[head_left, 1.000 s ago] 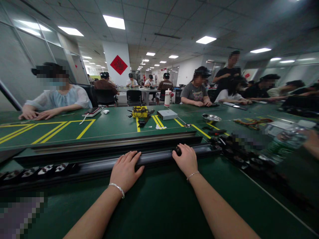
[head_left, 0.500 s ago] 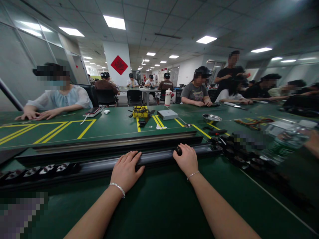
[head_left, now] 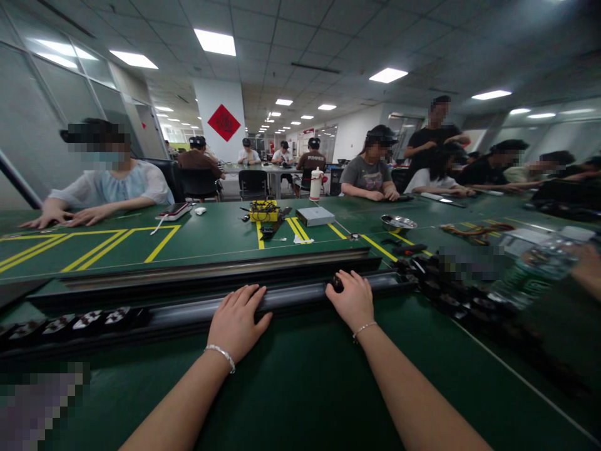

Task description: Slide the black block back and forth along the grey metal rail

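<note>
My left hand (head_left: 237, 321) lies flat, fingers stretched out, on a long dark metal rail (head_left: 291, 296) that runs across the green table (head_left: 305, 388). My right hand (head_left: 351, 299) rests on the same rail further right, fingers curled around a small black round part (head_left: 336, 285). A row of small black-and-white parts (head_left: 75, 321) sits in the rail at the far left. A second long dark rail (head_left: 211, 270) lies parallel just behind.
Several people sit around the tables behind. A yellow box (head_left: 263, 210), a grey flat box (head_left: 315, 215), a metal dish (head_left: 398, 222) and a white bottle (head_left: 316, 184) stand on the far side. Dark parts (head_left: 451, 294) and a plastic bottle (head_left: 530, 269) lie at right.
</note>
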`<action>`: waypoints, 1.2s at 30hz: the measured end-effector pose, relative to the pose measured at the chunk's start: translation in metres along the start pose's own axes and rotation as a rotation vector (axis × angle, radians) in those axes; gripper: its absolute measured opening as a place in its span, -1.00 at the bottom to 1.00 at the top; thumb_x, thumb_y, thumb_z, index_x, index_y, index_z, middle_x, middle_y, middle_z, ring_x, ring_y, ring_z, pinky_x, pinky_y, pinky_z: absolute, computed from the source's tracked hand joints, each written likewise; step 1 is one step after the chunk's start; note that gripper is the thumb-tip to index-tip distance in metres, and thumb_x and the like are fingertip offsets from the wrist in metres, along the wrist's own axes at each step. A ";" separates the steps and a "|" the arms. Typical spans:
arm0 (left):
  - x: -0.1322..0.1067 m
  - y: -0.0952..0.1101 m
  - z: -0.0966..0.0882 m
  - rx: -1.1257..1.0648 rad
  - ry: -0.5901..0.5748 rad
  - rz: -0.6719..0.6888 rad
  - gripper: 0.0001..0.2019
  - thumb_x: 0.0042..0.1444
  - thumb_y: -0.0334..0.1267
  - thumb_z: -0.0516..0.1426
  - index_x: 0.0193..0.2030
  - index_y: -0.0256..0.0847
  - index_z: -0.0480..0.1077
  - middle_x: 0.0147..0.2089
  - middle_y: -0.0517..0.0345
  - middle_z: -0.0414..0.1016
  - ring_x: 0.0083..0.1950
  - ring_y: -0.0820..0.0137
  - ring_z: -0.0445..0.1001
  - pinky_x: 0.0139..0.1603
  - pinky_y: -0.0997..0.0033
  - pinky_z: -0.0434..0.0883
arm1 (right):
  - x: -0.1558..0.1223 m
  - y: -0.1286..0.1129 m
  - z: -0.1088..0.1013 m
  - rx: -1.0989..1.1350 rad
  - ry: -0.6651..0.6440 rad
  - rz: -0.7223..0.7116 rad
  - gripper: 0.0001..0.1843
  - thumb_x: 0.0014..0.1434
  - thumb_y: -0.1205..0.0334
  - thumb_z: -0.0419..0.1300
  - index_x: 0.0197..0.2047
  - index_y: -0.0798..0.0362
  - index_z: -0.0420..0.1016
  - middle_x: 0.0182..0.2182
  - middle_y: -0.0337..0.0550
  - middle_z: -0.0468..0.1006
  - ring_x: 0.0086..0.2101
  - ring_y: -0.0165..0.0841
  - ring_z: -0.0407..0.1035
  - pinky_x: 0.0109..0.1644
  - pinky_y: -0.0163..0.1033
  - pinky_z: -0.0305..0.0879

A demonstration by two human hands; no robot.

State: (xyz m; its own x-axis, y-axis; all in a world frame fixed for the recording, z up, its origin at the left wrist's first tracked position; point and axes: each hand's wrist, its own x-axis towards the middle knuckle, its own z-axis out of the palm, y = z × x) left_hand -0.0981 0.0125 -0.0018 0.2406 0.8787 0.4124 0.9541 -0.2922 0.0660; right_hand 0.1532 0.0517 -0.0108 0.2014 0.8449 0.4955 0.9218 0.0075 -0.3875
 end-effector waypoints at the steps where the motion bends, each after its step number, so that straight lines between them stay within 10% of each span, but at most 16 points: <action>1: 0.000 0.000 0.000 0.000 0.000 0.000 -0.53 0.04 -0.04 0.00 0.11 -0.09 0.25 0.15 0.11 0.29 0.16 0.23 0.22 0.16 0.16 0.17 | 0.000 0.000 0.000 0.002 -0.002 0.002 -0.58 -0.02 0.09 0.05 -0.13 0.08 0.47 -0.02 -0.13 0.43 0.07 -0.15 0.14 0.17 0.02 -0.13; 36: 0.000 0.001 -0.002 -0.003 -0.011 -0.006 -0.53 0.05 -0.05 0.00 0.11 -0.10 0.24 0.16 0.11 0.28 0.17 0.24 0.21 0.16 0.15 0.17 | 0.001 -0.001 -0.004 0.043 -0.002 0.050 -0.55 -0.05 0.13 0.07 -0.07 0.08 0.40 -0.08 -0.05 0.44 0.03 -0.18 0.18 0.15 -0.05 -0.10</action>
State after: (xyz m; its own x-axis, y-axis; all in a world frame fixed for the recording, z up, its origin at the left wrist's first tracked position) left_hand -0.0971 0.0113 0.0004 0.2364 0.8845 0.4022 0.9551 -0.2877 0.0712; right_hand 0.1540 0.0509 -0.0071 0.2463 0.8461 0.4727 0.8953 -0.0118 -0.4453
